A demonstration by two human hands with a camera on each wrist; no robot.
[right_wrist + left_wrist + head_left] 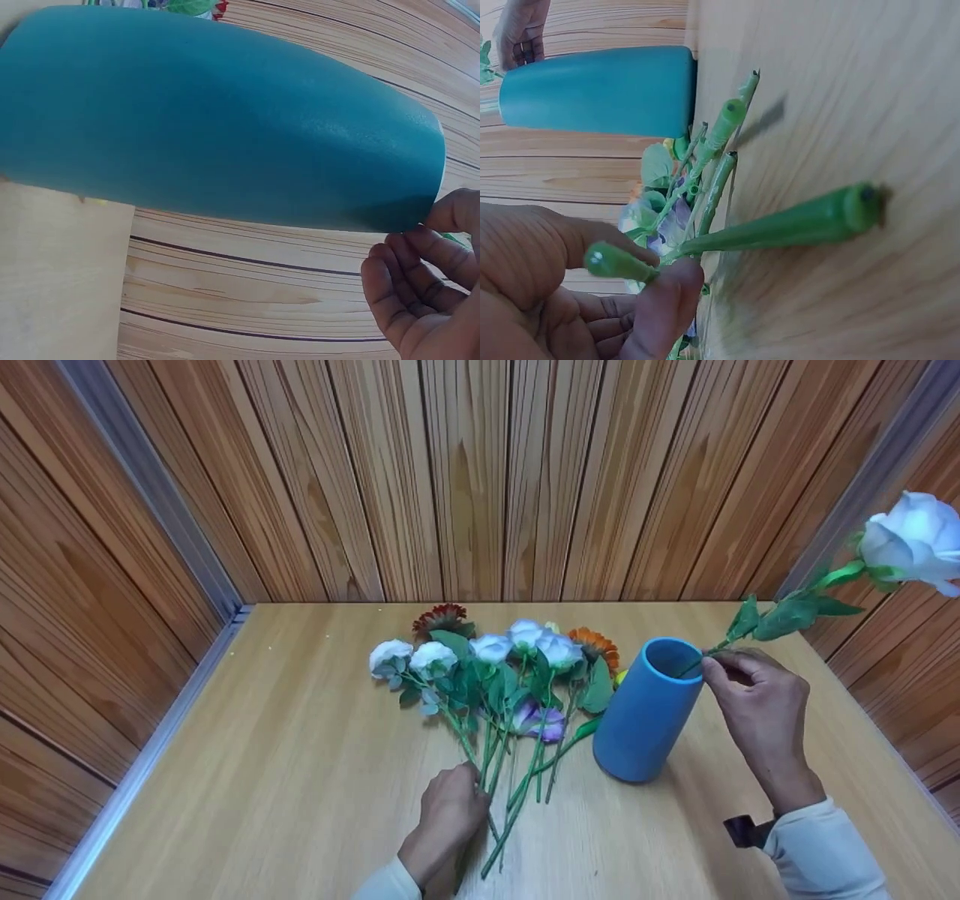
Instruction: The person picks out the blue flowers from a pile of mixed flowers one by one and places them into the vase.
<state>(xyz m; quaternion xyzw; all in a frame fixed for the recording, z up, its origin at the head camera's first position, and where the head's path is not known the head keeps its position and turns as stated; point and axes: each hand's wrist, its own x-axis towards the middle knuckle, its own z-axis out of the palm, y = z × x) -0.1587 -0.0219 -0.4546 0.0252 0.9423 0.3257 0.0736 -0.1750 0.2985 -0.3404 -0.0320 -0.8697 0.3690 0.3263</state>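
A blue tapered vase [646, 724] stands upright on the wooden table. At its rim my right hand [765, 709] pinches the stem of a large white rose [916, 544], whose lower end goes into the mouth. The rose leans out to the right. In the right wrist view, thumb and forefinger meet at the rim of the vase [225, 120], hiding most of the stem. My left hand [450, 806] is at the lower stems of the flowers left of the vase. In the left wrist view its thumb and finger pinch a green stem [780, 229].
Beside the vase lie white roses [491, 649], a dark red flower [440, 619], an orange flower [594, 645] and a purple flower [540, 721], their stems crossing toward the front. Wood-panelled walls [465, 480] enclose the table [300, 780] at the back and sides.
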